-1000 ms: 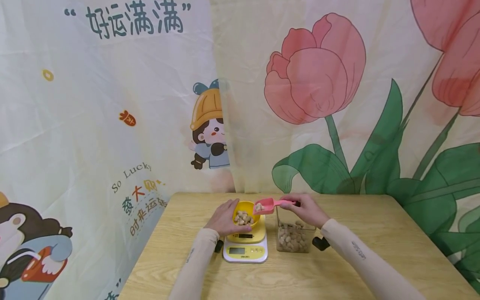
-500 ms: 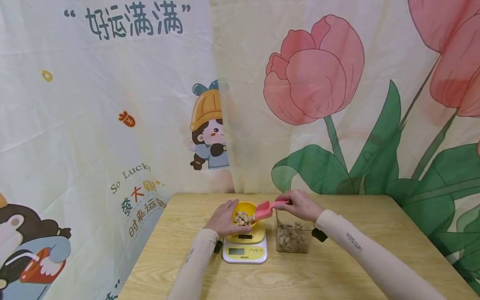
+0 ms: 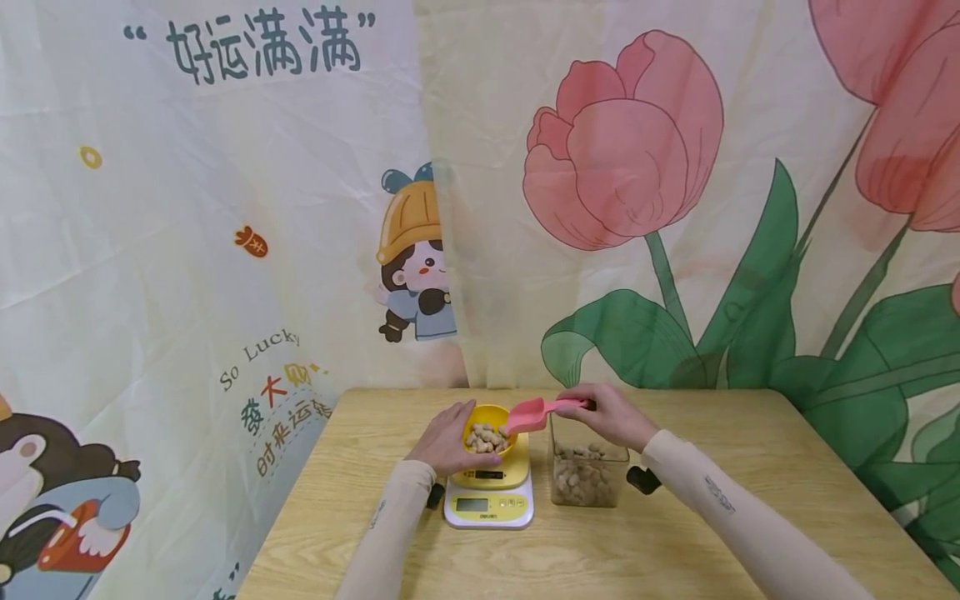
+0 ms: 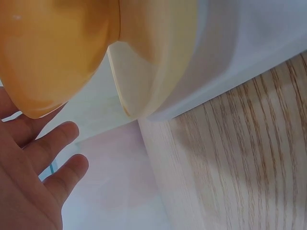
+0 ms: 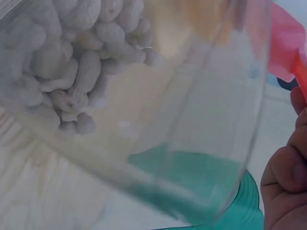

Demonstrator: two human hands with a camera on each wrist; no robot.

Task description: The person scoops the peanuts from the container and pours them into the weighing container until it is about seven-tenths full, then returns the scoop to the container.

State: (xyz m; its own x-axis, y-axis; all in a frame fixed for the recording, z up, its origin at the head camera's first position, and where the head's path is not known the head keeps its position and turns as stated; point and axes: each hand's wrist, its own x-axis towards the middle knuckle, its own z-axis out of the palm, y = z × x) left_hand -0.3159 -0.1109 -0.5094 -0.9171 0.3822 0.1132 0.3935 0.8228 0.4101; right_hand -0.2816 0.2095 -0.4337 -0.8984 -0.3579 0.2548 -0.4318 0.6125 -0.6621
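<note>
My left hand (image 3: 444,442) holds a yellow bowl (image 3: 491,411) on a kitchen scale (image 3: 489,507), thumb along the near side and fingers on the left. Shelled-looking but whole peanuts (image 3: 486,438) lie in the bowl. In the left wrist view, the bowl's outer wall (image 4: 53,52) meets some of the fingertips, while other fingers stand spread off it. My right hand (image 3: 611,415) grips a pink scoop (image 3: 528,415) by its handle, the scoop's lip tilted down over the bowl's right rim. Below that hand stands a clear box (image 5: 206,120) with peanuts (image 5: 86,72) inside.
The scale and the clear box stand side by side on a wooden table (image 3: 720,500). A printed cloth (image 3: 495,250) with tulips and cartoon figures hangs directly behind the table's far edge. Dark camera mounts (image 3: 642,479) sit at both wrists.
The scoop, which carried peanuts a second ago, has tipped down at the bowl's right rim, and its peanuts have gone into the bowl. The left hand has stayed at the bowl.
</note>
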